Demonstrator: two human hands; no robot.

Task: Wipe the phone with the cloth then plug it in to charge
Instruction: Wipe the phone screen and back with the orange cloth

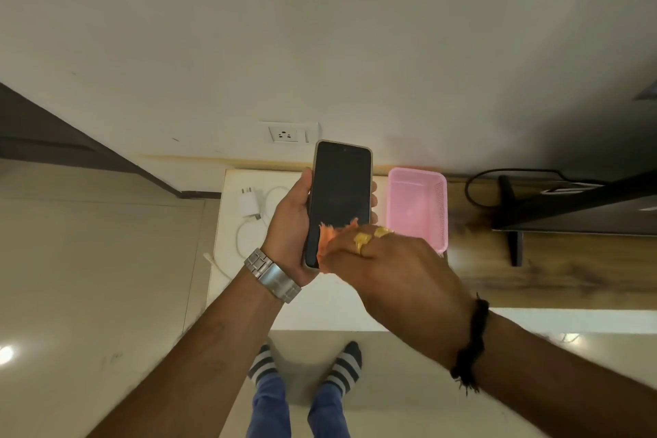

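Note:
My left hand (289, 228) holds a phone (337, 188) upright above the white table, its dark screen facing me. My right hand (384, 260) is closed on an orange cloth (329, 236) and presses it against the lower part of the screen. Only a frayed edge of the cloth shows past my fingers. A white charger plug (249, 202) with its coiled white cable (245, 235) lies on the table to the left of the phone. A wall socket (288, 134) sits in the wall just above the table.
A pink plastic basket (417, 210) stands on the table right of the phone. The white table (320, 309) meets a wooden surface (569, 270) that carries a black screen on a stand (569, 206). My socked feet stand on the tiled floor below.

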